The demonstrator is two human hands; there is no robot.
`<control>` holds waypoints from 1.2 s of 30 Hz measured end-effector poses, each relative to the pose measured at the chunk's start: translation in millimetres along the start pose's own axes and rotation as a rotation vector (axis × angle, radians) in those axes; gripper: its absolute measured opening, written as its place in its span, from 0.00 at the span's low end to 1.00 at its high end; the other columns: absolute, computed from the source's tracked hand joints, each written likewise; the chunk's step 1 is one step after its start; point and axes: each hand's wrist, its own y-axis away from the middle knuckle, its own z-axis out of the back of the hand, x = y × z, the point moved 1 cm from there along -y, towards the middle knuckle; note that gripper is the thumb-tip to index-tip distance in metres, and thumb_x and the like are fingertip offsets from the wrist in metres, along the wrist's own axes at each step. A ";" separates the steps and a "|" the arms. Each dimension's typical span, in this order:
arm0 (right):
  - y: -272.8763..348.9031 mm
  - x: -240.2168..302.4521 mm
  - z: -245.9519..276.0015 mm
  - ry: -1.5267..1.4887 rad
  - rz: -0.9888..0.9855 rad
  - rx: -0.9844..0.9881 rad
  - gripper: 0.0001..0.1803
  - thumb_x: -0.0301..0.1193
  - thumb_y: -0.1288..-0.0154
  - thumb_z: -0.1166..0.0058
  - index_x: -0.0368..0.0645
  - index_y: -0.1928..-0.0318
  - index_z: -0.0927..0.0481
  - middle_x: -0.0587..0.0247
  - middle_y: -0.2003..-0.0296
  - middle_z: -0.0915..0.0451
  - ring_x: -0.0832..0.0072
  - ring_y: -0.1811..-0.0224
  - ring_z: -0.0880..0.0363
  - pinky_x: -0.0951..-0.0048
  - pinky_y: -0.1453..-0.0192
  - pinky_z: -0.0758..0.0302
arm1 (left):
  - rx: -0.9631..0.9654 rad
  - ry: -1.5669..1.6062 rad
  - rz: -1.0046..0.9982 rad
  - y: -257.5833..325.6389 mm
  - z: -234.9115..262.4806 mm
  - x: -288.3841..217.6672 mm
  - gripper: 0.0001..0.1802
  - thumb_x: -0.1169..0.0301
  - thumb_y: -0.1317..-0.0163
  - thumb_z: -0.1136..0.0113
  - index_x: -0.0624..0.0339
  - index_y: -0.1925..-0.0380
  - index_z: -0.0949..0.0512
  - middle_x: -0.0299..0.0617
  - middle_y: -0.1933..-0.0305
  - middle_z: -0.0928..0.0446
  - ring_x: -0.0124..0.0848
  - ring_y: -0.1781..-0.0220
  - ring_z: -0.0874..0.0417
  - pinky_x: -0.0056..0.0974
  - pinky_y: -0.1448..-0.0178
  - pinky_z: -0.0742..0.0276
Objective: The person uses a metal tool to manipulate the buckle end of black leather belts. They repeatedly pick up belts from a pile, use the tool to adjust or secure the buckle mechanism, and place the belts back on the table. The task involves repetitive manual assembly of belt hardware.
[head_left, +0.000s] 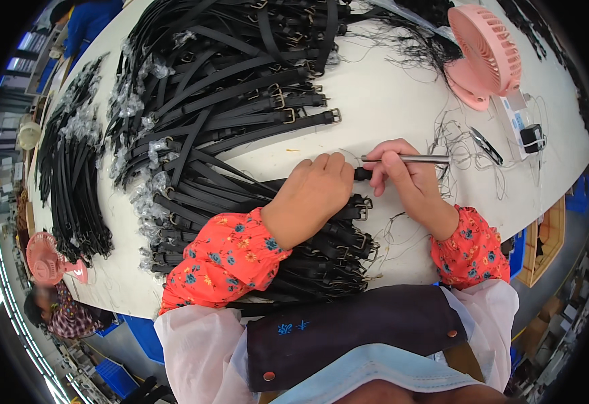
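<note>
A white counter (389, 101) carries a deep heap of black straps with metal buckles (240, 101) that fans from the far edge down to the person's lap, crowding the whole left half of the work area; many strap ends there are wrapped in clear plastic. A second, darker bundle of straps (72, 182) lies well apart along the left rim. At the far right a pink desk fan (486, 54) stands on the counter, with small black snips (488, 145) and a black plug (531, 137) near it, and loose dark threads (456, 145) scattered between them and the hands. Another pink fan (49, 259) sits at the lower left edge, beside another person. The left hand (311, 195) rests curled on top of the strap pile, fingers pressed together over a black strap end (362, 174) just in front of it. The right hand (402, 178) pinches a slim silver rod-like tool (419, 159) between thumb and fingers. The tool lies nearly level, its long axis running left to right, one end reaching out to the right past the fingers and the other meeting the strap end between the two hands.
</note>
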 end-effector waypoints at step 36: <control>-0.9 2.5 0.1 0.070 0.090 -0.035 0.14 0.36 0.18 0.52 0.37 0.49 0.22 0.63 0.67 0.19 0.79 0.67 0.20 0.77 0.61 0.23 | -0.180 0.420 0.143 2.0 -8.2 10.4 0.12 0.76 0.40 0.32 0.63 0.61 0.26 0.45 0.59 0.25 0.47 0.58 0.20 0.47 0.58 0.22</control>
